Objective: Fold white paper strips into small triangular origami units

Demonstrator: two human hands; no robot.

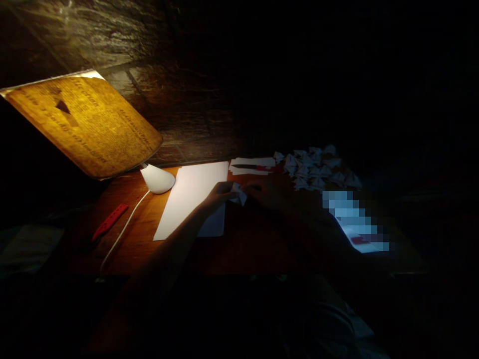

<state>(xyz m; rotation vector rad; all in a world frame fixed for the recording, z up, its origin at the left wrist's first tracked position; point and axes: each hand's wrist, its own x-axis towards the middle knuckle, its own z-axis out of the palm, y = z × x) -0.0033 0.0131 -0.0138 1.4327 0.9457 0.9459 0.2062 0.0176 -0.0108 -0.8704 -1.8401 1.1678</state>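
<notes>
Both hands, the left hand (pixel 219 192) and the right hand (pixel 264 192), pinch one small folded paper (pixel 239 193) together over the table (pixel 247 244).

Left hand (pixel 220 192) and right hand (pixel 264 193) on a small white paper piece (pixel 240 194), beside a white sheet (pixel 189 199)

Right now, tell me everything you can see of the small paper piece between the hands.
The small paper piece is white, thin and partly folded, with a pointed corner showing. It is held over the wooden table, pinched between the left hand and the right hand, beside the large white sheet. Darkness hides its creases.
</notes>
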